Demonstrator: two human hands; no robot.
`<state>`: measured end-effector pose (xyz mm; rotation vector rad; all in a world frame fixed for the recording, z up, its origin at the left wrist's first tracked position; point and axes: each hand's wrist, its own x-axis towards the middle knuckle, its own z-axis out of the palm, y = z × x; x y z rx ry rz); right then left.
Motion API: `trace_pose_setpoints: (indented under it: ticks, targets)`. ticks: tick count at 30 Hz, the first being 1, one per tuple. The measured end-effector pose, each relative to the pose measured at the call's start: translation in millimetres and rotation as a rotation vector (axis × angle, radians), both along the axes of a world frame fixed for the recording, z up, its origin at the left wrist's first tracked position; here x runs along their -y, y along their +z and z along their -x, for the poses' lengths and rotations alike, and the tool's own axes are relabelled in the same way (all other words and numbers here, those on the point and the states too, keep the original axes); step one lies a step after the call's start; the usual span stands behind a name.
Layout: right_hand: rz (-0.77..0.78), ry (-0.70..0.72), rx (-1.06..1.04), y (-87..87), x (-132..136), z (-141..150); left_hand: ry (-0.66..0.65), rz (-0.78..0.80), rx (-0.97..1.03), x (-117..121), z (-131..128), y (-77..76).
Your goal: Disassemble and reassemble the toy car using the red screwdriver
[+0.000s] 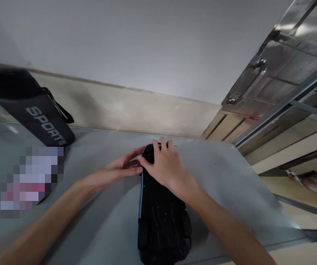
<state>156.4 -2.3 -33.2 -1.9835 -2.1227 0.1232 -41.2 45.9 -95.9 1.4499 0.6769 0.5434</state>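
A toy car [161, 206] lies upside down on the grey table, its black underside up and a thin blue edge along its left side. Two dark wheels show at the near end, and a small red dot sits between them. My right hand [165, 162] is laid over the car's far end, fingers curled over the end and thumb on the left. At the far left corner, my left hand [127, 163] grips the car's side with thumb and fingers. The hands hide most of the far end and its wheels.
A dark bottle [41, 110] marked SPORT stands at the table's back left. Nearer me lies a pixelated flat object [27, 184]. A wall [136, 106] closes off the back of the grey table [230, 191]. Right of it are a metal door handle [250, 84] and a metal frame.
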Motion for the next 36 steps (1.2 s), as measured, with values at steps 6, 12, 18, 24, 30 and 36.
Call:
trace_pose_setpoints:
  ticks: [6,12,18,24,30,36]
  targets:
    - [0.016,-0.028,0.024,-1.9,-11,0,0.028,0.042,0.2,7,-18,-12.4]
    - [-0.01,-0.029,-0.041,2.8,-14,-10,0.074,0.087,0.226,13,-27,-9.7]
    - [0.004,-0.013,-0.085,7.7,-17,-16,0.122,0.095,0.237,15,-32,-8.0]
    - [0.056,-0.012,-0.098,11.5,-16,-19,0.156,0.193,0.21,20,-35,-5.3]
    - [0.031,0.012,-0.063,6.2,-12,-16,0.158,0.125,0.254,20,-34,-4.8]
    - [0.058,0.009,-0.156,7.4,-6,-22,0.1,0.233,0.266,27,-39,1.9]
